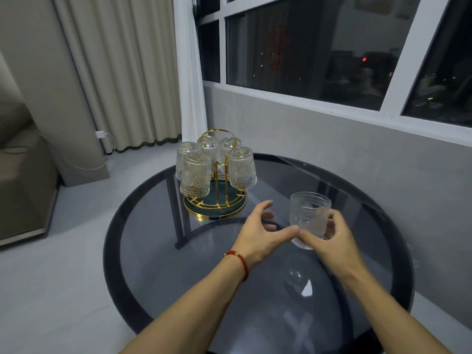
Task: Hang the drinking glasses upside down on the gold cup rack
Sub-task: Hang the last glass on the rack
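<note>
A gold cup rack (216, 186) with a round dark-green base stands at the far left part of the round glass table (163, 264). Several embossed clear glasses hang on it upside down, among them one at the front left (195, 175) and one at the front right (241, 167). One more embossed glass (307, 213) is upright to the right of the rack, held by my right hand (324, 237) around its lower half. My left hand (258, 233) is just left of that glass, fingers spread, thumb tip touching its base.
The table has a dark rim and dark legs seen through the top. A grey wall and a large window run behind and to the right. Curtains, a sofa corner (20, 180) and a white charger cable (102, 149) are to the left on the floor side.
</note>
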Motion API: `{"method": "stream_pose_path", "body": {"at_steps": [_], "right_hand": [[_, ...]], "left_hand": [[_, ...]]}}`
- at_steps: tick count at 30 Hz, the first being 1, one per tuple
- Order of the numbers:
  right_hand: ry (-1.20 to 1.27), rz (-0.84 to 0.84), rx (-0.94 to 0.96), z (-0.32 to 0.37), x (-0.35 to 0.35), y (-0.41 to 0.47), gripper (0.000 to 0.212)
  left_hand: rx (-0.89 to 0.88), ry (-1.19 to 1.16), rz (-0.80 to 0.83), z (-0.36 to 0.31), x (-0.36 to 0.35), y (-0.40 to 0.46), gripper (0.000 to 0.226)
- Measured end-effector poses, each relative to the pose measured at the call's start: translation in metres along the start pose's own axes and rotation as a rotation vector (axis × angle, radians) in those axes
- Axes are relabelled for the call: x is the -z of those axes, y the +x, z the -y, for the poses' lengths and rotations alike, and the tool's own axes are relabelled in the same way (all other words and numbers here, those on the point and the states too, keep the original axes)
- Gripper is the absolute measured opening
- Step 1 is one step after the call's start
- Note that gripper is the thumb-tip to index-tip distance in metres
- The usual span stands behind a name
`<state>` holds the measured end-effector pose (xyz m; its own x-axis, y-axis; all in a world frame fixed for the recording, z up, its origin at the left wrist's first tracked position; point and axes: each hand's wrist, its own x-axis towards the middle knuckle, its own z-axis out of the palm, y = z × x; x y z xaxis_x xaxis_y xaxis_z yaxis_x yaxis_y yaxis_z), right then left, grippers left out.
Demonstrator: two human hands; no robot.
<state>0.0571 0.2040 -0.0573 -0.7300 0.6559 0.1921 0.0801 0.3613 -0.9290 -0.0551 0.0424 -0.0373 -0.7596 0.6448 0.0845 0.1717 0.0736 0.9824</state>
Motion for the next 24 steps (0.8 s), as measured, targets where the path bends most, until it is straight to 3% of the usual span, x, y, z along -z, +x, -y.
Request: {"method": "stream_pose_path", "body": {"at_steps": [4, 8, 12, 16, 18, 21, 23, 24], "right_hand": [[0.068, 0.240, -0.018, 0.002, -0.014, -0.006, 0.073], [0.181, 0.356, -0.018, 0.006, -0.025, -0.007, 0.075], [0.538, 0.362, -0.173, 0.015, -0.041, -0.007, 0.061], [0.540, 0.218, -0.130, 0.037, -0.063, -0.004, 0.049], [0.418, 0.057, -0.075, 0.054, -0.074, 0.002, 0.055], [0.250, -0.049, 0.008, 0.081, -0.085, 0.019, 0.063], [0.167, -0.071, 0.044, 0.100, -0.091, 0.030, 0.071], [0.107, -0.090, 0.074, 0.108, -0.094, 0.034, 0.073]], "left_hand": [[0.055, -0.120, 0.058, 0.000, 0.011, -0.005, 0.103], [0.085, -0.212, -0.015, -0.001, 0.025, -0.005, 0.088], [0.121, -0.382, -0.095, -0.003, 0.042, -0.001, 0.079], [0.074, -0.450, -0.129, 0.001, 0.057, 0.005, 0.077], [0.054, -0.262, -0.223, 0.007, 0.067, 0.008, 0.054], [-0.034, 0.388, -0.351, 0.037, 0.087, 0.009, 0.036], [-0.015, 0.761, -0.234, 0.060, 0.092, 0.009, 0.060], [-0.004, 0.828, -0.189, 0.068, 0.093, 0.009, 0.074]]}}
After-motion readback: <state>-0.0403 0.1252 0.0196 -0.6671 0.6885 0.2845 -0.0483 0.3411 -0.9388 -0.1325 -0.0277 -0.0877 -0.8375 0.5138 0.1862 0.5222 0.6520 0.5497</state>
